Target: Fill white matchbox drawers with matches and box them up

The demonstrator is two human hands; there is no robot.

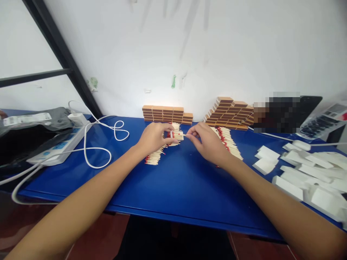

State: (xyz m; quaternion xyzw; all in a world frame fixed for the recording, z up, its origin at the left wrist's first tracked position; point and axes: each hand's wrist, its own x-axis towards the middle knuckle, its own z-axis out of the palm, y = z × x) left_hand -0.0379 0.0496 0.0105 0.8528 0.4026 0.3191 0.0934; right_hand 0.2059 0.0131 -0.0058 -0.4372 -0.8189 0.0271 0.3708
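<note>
My left hand point(155, 137) grips a small white matchbox tray point(171, 134) between thumb and fingers, with matches point(178, 135) sticking out of it toward the right. Just right of it my right hand point(206, 141) pinches a single matchstick point(185, 135), its end close to the others. Around and below my left hand lies a pile of red-tipped matches point(153, 158), partly covered by the hand. A second row of red-tipped matches point(230, 141) lies behind my right hand and wrist.
Against the wall stand a low stack of brown-sided matchboxes point(162, 113) and a taller, stepped one point(227, 112). White paper trays point(311, 173) are heaped at right, near a dark phone-like object point(309, 108). On the blue table's point(168, 191) left lie a power strip point(62, 144) and looping white cable point(85, 144).
</note>
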